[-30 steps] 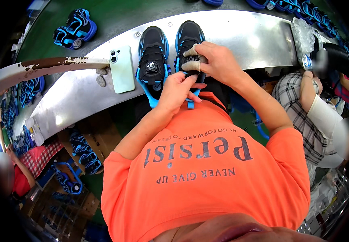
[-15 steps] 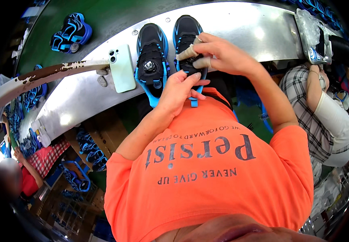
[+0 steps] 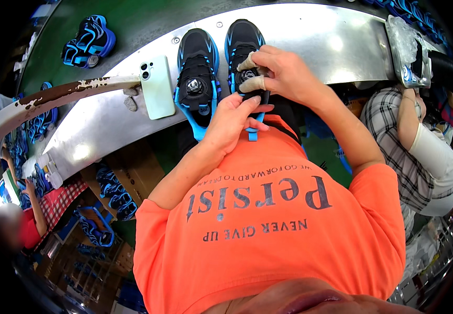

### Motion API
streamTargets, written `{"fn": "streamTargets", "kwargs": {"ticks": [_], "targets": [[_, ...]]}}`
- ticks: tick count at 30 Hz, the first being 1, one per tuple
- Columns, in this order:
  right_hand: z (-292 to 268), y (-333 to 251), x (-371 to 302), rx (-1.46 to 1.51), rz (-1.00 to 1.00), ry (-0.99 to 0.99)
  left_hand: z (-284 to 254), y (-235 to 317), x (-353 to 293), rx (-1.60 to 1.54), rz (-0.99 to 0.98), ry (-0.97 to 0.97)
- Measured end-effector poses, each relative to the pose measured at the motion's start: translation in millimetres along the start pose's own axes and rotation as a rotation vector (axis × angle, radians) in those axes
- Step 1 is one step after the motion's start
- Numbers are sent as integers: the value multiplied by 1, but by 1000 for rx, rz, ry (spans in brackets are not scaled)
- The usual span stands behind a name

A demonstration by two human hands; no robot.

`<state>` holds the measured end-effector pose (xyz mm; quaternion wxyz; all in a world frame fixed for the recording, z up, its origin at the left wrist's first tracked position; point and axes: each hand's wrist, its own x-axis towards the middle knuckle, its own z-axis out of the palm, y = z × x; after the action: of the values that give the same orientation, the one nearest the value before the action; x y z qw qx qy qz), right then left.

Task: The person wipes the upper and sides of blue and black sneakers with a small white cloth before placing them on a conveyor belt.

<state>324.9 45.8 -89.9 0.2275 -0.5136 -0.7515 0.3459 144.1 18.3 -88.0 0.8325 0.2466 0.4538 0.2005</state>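
Two black sneakers with blue trim stand side by side on the metal table, toes pointing away from me. The left sneaker [image 3: 197, 57] has a round lacing dial [image 3: 194, 86] on its tongue and is untouched. On the right sneaker [image 3: 244, 36], my right hand [image 3: 291, 76] closes its thumb and fingers, capped with beige finger covers, around the lacing dial [image 3: 248, 75]. My left hand [image 3: 229, 123] grips the same sneaker at its collar, thumb and fingers by the opening. Part of the heel is hidden behind that hand; a blue pull loop [image 3: 252, 135] shows beside the fingers.
A pale green phone [image 3: 157, 89] lies left of the sneakers, by small stones [image 3: 130, 99] and a chipped metal bar [image 3: 64, 97]. More sneakers [image 3: 89, 42] sit on the green belt [image 3: 148, 21]. A tray [image 3: 408, 52] stands at right, near a co-worker in plaid [image 3: 388, 118].
My right hand's fingers have shifted slightly around the right sneaker's dial, leaving more of it visible. My left hand keeps its hold. The co-worker's arm at far left has moved a little.
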Motion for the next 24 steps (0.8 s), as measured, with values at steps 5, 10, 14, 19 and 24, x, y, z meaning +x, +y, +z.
{"fn": "streamTargets", "kwargs": {"ticks": [5,10,14,19,24], "targets": [[-8,6,6,108,-122,-118,1,4,-2,3,-54,5],[4,-4,-1,-60,14,31,0,1,-2,-70,-16,-9],[-10,5,8,188,-131,-127,-2,6,-3,-99,-75,-32],[8,-6,-2,-61,17,67,-2,3,-1,-179,-57,-39],[-3,2,3,172,-179,29,1,6,-3,-155,-74,-40]]}}
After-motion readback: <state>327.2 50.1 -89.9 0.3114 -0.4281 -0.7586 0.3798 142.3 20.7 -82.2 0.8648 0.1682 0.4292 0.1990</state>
